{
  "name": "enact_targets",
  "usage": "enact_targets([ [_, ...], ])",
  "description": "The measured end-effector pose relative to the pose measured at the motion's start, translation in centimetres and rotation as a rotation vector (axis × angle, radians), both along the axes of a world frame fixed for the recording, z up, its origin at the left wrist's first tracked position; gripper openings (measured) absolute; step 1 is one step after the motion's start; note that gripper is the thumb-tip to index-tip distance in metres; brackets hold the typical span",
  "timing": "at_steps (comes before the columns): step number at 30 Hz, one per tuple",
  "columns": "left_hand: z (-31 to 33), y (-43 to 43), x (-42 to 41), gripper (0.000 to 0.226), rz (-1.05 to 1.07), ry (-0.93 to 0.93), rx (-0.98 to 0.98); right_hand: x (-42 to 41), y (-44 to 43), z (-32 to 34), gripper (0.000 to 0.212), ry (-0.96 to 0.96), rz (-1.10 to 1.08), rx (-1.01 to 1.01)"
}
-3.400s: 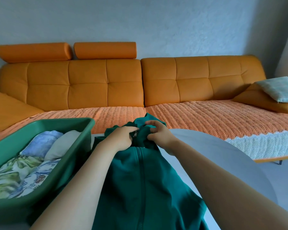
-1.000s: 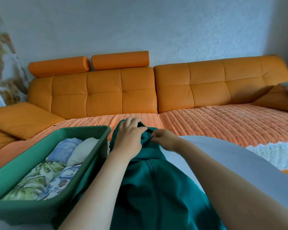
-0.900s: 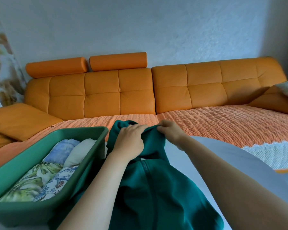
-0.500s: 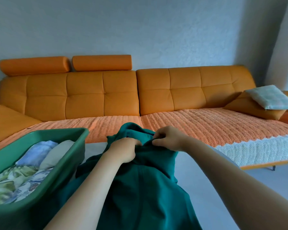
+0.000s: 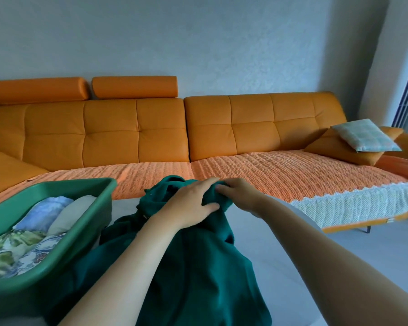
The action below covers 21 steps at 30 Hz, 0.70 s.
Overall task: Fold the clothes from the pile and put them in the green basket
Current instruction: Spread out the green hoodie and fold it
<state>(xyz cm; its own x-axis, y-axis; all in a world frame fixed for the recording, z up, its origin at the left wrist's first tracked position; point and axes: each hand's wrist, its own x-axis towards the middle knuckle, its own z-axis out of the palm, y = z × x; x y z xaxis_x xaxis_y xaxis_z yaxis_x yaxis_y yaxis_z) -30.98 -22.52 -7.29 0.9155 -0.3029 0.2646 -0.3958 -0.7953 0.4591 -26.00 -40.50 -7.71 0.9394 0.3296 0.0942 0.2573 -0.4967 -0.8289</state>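
Note:
A dark green zip jacket (image 5: pixel 193 274) lies on the pale table (image 5: pixel 276 250) in front of me, its top end bunched up at the far side. My left hand (image 5: pixel 189 204) lies over that bunch, with cloth caught between thumb and fingers. My right hand (image 5: pixel 237 191) pinches the same bunch from the right, fingertips meeting the left hand's. The green basket (image 5: pixel 64 185) stands to the left, touching the jacket, and holds several folded clothes (image 5: pixel 31 236), blue, cream and flower-patterned.
An orange sofa (image 5: pixel 137 135) with a woven orange throw (image 5: pixel 280 175) runs along the far side of the table. Two cushions (image 5: pixel 360 140) lie at its right end. Grey floor (image 5: pixel 375 243) shows to the right of the table.
Both hands kept hold of the jacket's top end and gathered it into a tighter bunch. My left hand now spreads further over it. The camera swung right.

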Motion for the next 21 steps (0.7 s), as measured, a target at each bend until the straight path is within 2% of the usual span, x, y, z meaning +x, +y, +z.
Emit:
enact_targets([
  [3, 0.7, 1.4, 0.7, 0.037, 0.053, -0.108, -0.114, -0.6, 1.4, 0.7, 0.039, -0.053, -0.031, 0.166],
  [6, 1.5, 2.4, 0.8, 0.030, 0.096, -0.178, -0.174, -0.7, 1.8, 1.3, 0.024, 0.064, 0.036, 0.275],
  [10, 2.0, 4.2, 0.7, 0.036, 0.201, -0.289, -0.376, 0.1, 2.0, 0.4, 0.008, 0.197, 0.165, 0.097],
  [12, 1.9, 5.3, 0.9, 0.034, 0.254, -0.301, -0.351, 0.4, 2.3, -0.2, 0.014, 0.198, 0.140, 0.104],
  [15, 1.2, 6.3, 1.2, 0.035, 0.353, -0.285, -0.088, 0.2, 3.3, 1.0, 0.026, -0.036, -0.008, 0.131],
  [17, 1.0, 6.1, 0.9, 0.052, 0.393, -0.263, -0.012, 0.2, 3.7, 2.3, 0.030, -0.252, -0.058, 0.108],
  [19, 1.6, 5.1, 0.4, 0.073, 0.309, -0.321, -0.038, 0.4, 3.9, 3.3, 0.033, -0.411, -0.084, 0.060],
  [21, 2.3, 3.6, -0.1, 0.080, 0.137, -0.367, -0.047, 0.0, 4.0, 3.8, 0.033, -0.501, -0.090, -0.026],
])
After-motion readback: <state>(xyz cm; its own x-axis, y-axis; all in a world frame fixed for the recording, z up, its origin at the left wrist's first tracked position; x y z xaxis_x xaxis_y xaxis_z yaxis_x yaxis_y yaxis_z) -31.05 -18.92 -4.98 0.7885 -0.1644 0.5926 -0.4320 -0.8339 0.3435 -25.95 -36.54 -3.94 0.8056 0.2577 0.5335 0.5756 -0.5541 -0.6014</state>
